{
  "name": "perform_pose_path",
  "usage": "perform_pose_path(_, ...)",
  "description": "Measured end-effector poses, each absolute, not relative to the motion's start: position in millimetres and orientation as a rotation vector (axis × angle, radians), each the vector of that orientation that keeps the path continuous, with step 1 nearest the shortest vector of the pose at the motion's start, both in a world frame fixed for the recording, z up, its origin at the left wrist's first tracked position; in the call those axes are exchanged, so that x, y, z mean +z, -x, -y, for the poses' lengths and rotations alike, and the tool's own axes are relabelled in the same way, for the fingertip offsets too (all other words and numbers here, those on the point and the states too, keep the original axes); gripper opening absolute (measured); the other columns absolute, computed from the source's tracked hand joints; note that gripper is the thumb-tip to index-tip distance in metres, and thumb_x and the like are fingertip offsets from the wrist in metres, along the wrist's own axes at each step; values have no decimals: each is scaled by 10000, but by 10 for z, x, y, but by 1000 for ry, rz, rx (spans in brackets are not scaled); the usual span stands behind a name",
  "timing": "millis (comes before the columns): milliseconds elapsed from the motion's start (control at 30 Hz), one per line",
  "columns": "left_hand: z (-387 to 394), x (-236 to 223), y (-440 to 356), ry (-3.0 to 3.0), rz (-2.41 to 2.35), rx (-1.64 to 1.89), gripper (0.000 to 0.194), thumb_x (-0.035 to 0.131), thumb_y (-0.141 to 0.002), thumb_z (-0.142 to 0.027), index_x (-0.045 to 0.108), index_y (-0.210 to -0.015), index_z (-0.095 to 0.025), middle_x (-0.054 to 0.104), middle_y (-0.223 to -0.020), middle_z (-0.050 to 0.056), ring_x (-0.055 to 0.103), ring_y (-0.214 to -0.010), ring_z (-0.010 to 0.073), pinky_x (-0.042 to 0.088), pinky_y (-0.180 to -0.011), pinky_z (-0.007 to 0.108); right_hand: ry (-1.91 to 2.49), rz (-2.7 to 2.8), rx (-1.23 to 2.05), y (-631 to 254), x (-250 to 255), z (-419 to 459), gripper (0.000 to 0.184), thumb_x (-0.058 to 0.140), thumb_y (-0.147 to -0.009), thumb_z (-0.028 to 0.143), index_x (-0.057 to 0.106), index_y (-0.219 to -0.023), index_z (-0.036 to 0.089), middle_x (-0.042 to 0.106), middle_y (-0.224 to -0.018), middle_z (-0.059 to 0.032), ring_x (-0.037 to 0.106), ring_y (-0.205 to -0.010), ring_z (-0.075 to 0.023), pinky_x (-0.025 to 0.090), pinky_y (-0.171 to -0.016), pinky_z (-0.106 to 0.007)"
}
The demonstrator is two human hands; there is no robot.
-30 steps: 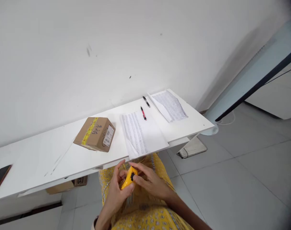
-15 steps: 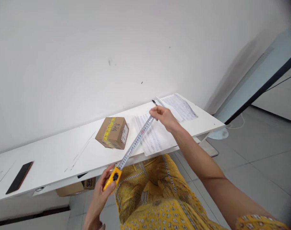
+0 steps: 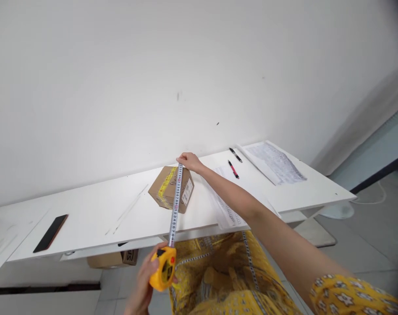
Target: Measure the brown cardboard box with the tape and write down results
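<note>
Over box [image 3: 171, 189], tape [image 3: 175, 202] edge-to-edge

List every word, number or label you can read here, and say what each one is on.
"SA": printed on the cardboard box under the table; the rest is hidden.
Tape blade: rows of scale numbers, too small to read.
Cardboard box on the table: yellow tape, handwriting and a white label, all blurred.
Printed sheets: rows of text, too small to read.
</note>
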State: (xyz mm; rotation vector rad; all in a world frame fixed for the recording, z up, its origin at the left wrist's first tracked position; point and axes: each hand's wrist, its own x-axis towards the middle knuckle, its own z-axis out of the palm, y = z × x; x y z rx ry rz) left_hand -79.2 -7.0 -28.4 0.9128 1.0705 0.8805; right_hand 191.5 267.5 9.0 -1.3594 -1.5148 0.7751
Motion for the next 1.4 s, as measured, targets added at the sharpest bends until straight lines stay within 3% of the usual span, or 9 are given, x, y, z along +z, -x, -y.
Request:
perform_pose_path(133, -106, -15, 1116, -937, -1117, 869, 565, 731, -679, -600, 710, -1069, -192, 722, -954, 89, 656, -517, 228, 551, -550, 388, 1404, 1535, 791, -1799, -3, -2687, 192, 577, -824, 347, 618, -710, 197, 666, -761, -22, 548, -712, -164, 373, -661, -278)
perform_pose_path(300, -325, 276, 1560, -1095, -1224, 742, 507, 741, -716, -501, 711, -1130, -209, 728, -1010, 94, 664, -645, 248, 565, -582, 376, 1367, 1511, 837, -1713, -155, -2597, 154, 546, -835, 317, 632, -790, 199, 696, -873, -32, 590, -786, -177, 410, -708, -284)
perform_pose_path(500, -803, 422, 1733, -1115, -1122, 587, 452, 712, -754, -481, 718, -1106, -197, 725, -939, 104, 655, -615, 228, 549, -560, 341, 1310, 1401, 904, -1721, -375, -2506, 278, 475, -873, 405, 635, -934, 187, 698, -973, -50, 618, -867, -176, 444, -761, -283)
perform_pose_path(700, -1227, 321, 1041, -1071, -1041, 730, 414, 684, -761, -455, 730, -1012, -130, 732, -1004, 136, 686, -746, 249, 568, -561, 318, 1250, 1422, 1031, -1763, -349, -2667, 282, 577, -809, 430, 667, -849, 166, 689, -866, -38, 592, -775, -159, 431, -714, -275)
perform_pose_path(800, -1241, 234, 511, -899, -991, 819, 373, 666, -745, -466, 689, -852, -109, 737, -839, 131, 661, -581, 225, 568, -500, 361, 1216, 1458, 1126, -1843, -283, -2793, 316, 626, -775, 472, 671, -789, 160, 668, -779, -23, 558, -697, -147, 418, -655, -272)
perform_pose_path(933, -945, 100, -164, -702, -946, 979, 373, 599, -799, -482, 647, -915, -131, 733, -824, 99, 679, -541, 221, 590, -543, 388, 1140, 1585, 1295, -2000, -220, -2827, 347, 726, -708, 509, 667, -722, 168, 628, -696, -12, 536, -672, -158, 413, -634, -287)
perform_pose_path(1100, -538, -8, -673, -579, -961, 1171, 449, 677, -734, -556, 607, -942, -164, 681, -778, 25, 692, -560, 204, 591, -581, 346, 1019, 1547, 1251, -2040, -181, -2627, 373, 711, -745, 560, 693, -894, 219, 653, -829, -10, 584, -813, -184, 459, -724, -295)
perform_pose_path(1267, -478, 41, -783, -485, -973, 1215, 467, 726, -682, -560, 601, -909, -171, 659, -739, 3, 684, -538, 194, 578, -566, 319, 1016, 1670, 1384, -1949, -158, -2625, 505, 688, -710, 683, 643, -721, 180, 600, -677, -12, 495, -579, -137, 401, -567, -288)
perform_pose_path(1400, -471, 13, -863, -468, -954, 1225, 529, 746, -648, -590, 609, -933, -166, 662, -765, 18, 693, -578, 206, 578, -566, 320, 1032, 1612, 1386, -1912, -219, -2698, 537, 646, -733, 713, 626, -692, 178, 578, -644, -11, 470, -546, -125, 372, -531, -276)
